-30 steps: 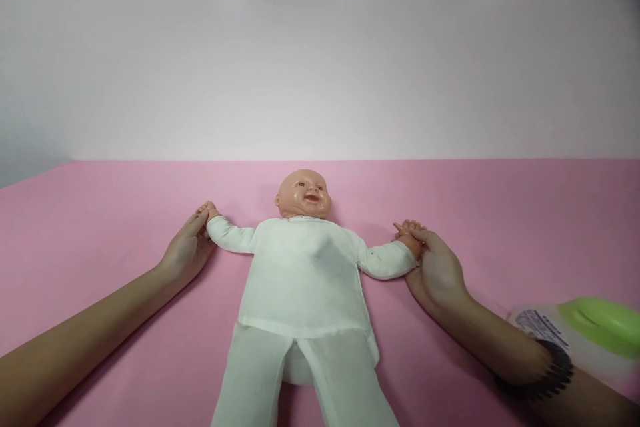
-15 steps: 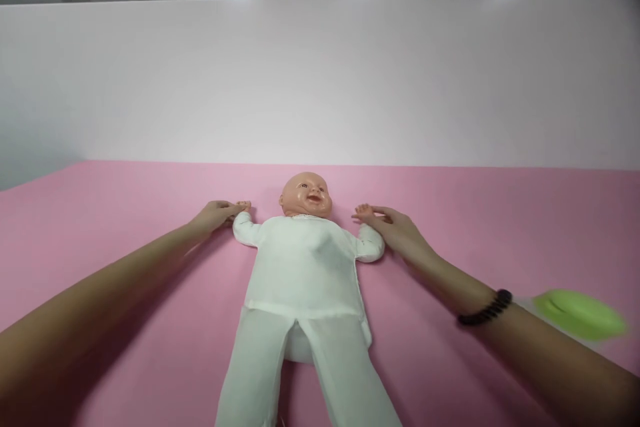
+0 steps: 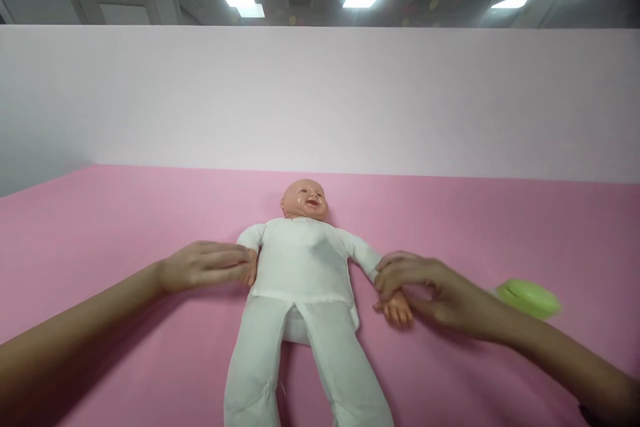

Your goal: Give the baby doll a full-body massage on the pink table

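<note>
A baby doll [image 3: 306, 260] with a white cloth body and smooth plastic head lies on its back, its face up and legs toward me. My left hand [image 3: 207, 263] has its fingers together against the doll's hand, at the left side of the doll's trunk; my thumb is hidden. Out to the right, my right hand [image 3: 425, 287] is closed round the doll's other forearm near the wrist. The doll's small plastic hand [image 3: 397, 311] pokes out below my fingers.
Under the doll is a pink surface [image 3: 150, 213]. A white panel [image 3: 320, 100] rises behind it. On the right, partly behind my forearm, lies a light green object [image 3: 529, 298], whose kind I cannot make out.
Both doll arms have come down from beside the head to beside the trunk, with my hands moving along. My right hand's grip has shifted to the forearm. The view has tilted up slightly.
</note>
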Tool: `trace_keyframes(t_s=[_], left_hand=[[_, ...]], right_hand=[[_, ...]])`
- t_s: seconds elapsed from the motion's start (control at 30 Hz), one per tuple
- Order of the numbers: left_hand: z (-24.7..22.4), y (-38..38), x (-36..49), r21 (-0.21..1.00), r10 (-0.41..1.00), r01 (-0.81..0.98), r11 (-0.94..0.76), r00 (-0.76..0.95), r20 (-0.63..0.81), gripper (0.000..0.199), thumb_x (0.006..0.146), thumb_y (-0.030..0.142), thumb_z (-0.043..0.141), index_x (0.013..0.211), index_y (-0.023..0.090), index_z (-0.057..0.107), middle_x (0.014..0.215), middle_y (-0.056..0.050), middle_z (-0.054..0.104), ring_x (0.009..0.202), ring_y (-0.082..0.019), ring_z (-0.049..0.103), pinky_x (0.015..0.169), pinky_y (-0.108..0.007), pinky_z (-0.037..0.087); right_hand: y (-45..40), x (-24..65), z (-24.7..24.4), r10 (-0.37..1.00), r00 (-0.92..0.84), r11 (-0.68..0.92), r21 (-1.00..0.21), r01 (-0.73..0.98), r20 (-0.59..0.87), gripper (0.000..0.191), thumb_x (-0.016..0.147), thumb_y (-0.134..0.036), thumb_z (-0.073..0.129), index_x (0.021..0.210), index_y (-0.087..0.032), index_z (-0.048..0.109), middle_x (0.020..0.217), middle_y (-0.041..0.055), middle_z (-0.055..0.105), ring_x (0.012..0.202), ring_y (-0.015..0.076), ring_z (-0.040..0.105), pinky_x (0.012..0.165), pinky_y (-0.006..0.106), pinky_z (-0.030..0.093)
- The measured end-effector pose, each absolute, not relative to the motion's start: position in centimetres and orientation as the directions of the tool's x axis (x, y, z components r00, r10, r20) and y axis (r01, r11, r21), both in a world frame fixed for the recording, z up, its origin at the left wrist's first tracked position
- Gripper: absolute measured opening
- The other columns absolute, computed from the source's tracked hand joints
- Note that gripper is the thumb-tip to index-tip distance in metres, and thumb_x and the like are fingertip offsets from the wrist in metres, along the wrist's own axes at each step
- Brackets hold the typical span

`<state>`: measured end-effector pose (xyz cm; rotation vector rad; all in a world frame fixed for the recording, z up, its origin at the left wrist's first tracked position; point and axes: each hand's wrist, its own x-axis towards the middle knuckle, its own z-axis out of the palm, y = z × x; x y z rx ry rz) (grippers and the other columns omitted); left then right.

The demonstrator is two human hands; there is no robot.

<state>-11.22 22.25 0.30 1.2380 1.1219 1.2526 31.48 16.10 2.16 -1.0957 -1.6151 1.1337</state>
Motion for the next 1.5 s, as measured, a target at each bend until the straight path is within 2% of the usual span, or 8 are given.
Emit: trace_keyframes(t_s=[0.17, 0.3, 0.6, 0.83, 1.07, 1.23, 1.33, 1.5], left_hand=[[0.0, 22.1, -12.1, 0.948, 0.956, 0.217, -0.233, 0.231, 0.182, 0.025, 0.059, 0.026, 0.087, 0.078, 0.029, 0.07, 0.086, -0.004, 0.076, 0.091, -0.03, 0.075, 0.093, -0.043, 0.06], [0.4, 26.0, -10.1, 0.835, 0.897, 0.342, -0.432, 0.063, 0.438, 0.043, 0.073, 0.043, 0.078, 0.111, 0.025, 0.067, 0.12, -0.007, 0.071, 0.112, -0.027, 0.068, 0.1, -0.041, 0.055], [0.3, 35.2, -8.4, 0.843, 0.978, 0.535, 0.06, 0.136, -0.156, 0.046, 0.067, 0.061, 0.079, 0.062, 0.018, 0.064, 0.058, -0.004, 0.06, 0.068, -0.026, 0.066, 0.063, -0.036, 0.051], [0.9, 27.9, -9.1, 0.717, 0.817, 0.392, -0.576, 0.265, 0.512, 0.041, 0.085, 0.047, 0.071, 0.115, 0.021, 0.069, 0.118, -0.011, 0.073, 0.108, -0.026, 0.069, 0.095, -0.042, 0.058], [-0.4, 22.9, -12.2, 0.354, 0.42, 0.294, -0.888, 0.832, 0.363, 0.017, 0.09, 0.02, 0.067, 0.095, 0.035, 0.075, 0.111, 0.001, 0.077, 0.103, -0.023, 0.074, 0.092, -0.04, 0.064], [-1.4, 24.1, -11.6, 0.398, 0.573, 0.414, -0.819, 0.547, 0.61, 0.021, 0.09, 0.032, 0.068, 0.11, 0.029, 0.07, 0.104, -0.004, 0.076, 0.097, -0.023, 0.074, 0.09, -0.04, 0.062], [-1.1, 25.9, -10.0, 0.626, 0.725, 0.405, -0.666, 0.157, 0.67, 0.032, 0.088, 0.034, 0.07, 0.118, 0.025, 0.063, 0.116, -0.008, 0.07, 0.105, -0.024, 0.07, 0.093, -0.042, 0.06], [-0.3, 30.9, -8.0, 0.977, 0.968, 0.073, -0.198, -0.142, 0.207, 0.043, 0.076, 0.047, 0.079, 0.105, 0.017, 0.068, 0.113, -0.012, 0.072, 0.105, -0.026, 0.07, 0.093, -0.041, 0.058]], right_hand=[[15.6, 31.3, 1.4, 0.925, -0.319, 0.327, -0.864, 0.384, 0.208, 0.015, 0.07, -0.015, 0.082, 0.08, -0.025, 0.078, 0.088, 0.0055, 0.074, 0.098, 0.0284, 0.071, 0.086, 0.044, 0.062], [19.4, 30.1, 3.4, 0.935, -0.049, 0.341, -0.853, 0.396, 0.351, 0.045, 0.074, -0.04, 0.084, 0.116, -0.025, 0.074, 0.127, 0.0077, 0.07, 0.117, 0.0317, 0.066, 0.1, 0.044, 0.057], [29.0, 28.2, 0.4, 0.973, 0.184, -0.199, -0.911, 0.361, -0.14, 0.016, 0.072, -0.028, 0.081, 0.072, -0.012, 0.076, 0.09, 0.0159, 0.078, 0.096, 0.0308, 0.072, 0.077, 0.032, 0.058], [22.5, 30.7, 4.7, 0.966, -0.159, 0.243, -0.93, 0.275, 0.205, 0.041, 0.073, -0.04, 0.085, 0.108, -0.021, 0.076, 0.122, 0.0099, 0.072, 0.114, 0.0281, 0.066, 0.097, 0.039, 0.054], [16.1, 31.8, 3.0, 0.684, -0.727, 0.581, -0.649, 0.491, 0.063, 0.032, 0.102, -0.035, 0.05, 0.088, -0.022, 0.075, 0.1, 0.0086, 0.071, 0.098, 0.02, 0.066, 0.087, 0.035, 0.054], [16.4, 31.3, 2.1, 0.708, -0.703, 0.612, -0.55, 0.569, 0.061, 0.021, 0.099, -0.034, 0.058, 0.114, -0.026, 0.07, 0.117, 0.009, 0.067, 0.114, 0.0232, 0.06, 0.097, 0.038, 0.05], [17.0, 30.9, 2.4, 0.688, -0.723, 0.619, -0.57, 0.54, 0.062, 0.021, 0.094, -0.035, 0.065, 0.111, -0.026, 0.071, 0.115, 0.0086, 0.069, 0.112, 0.0244, 0.061, 0.097, 0.04, 0.05], [20.0, 30.0, 2.7, 0.916, -0.287, 0.377, -0.845, 0.378, 0.281, 0.032, 0.09, -0.047, 0.066, 0.113, -0.026, 0.072, 0.123, 0.0087, 0.07, 0.115, 0.0267, 0.063, 0.095, 0.038, 0.053]])
